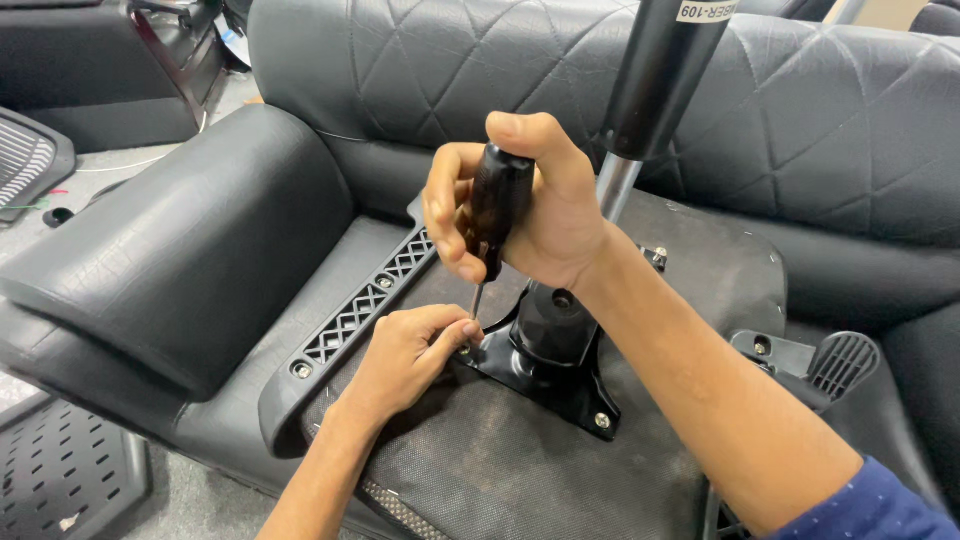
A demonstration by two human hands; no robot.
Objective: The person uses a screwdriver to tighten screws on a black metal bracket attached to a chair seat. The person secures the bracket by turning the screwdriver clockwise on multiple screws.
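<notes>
My right hand [540, 205] grips the dark handle of a screwdriver [497, 205], held upright with its thin shaft pointing down. The tip meets a corner of a black metal mounting plate [560, 385] on the upturned underside of a chair seat [500, 460]. My left hand [405, 355] rests on the seat fabric, fingertips pinched around the screwdriver tip at the plate's corner. A black gas-lift cylinder [655, 80] with a chrome rod rises from the plate behind my right hand.
The seat lies on a black quilted leather sofa [800, 110] with a padded armrest [190, 250] to the left. A black plastic chair armrest [360, 305] with lattice holes is screwed along the seat's left edge; another armrest [830, 365] sits at right. Perforated chair parts lie on the floor at left.
</notes>
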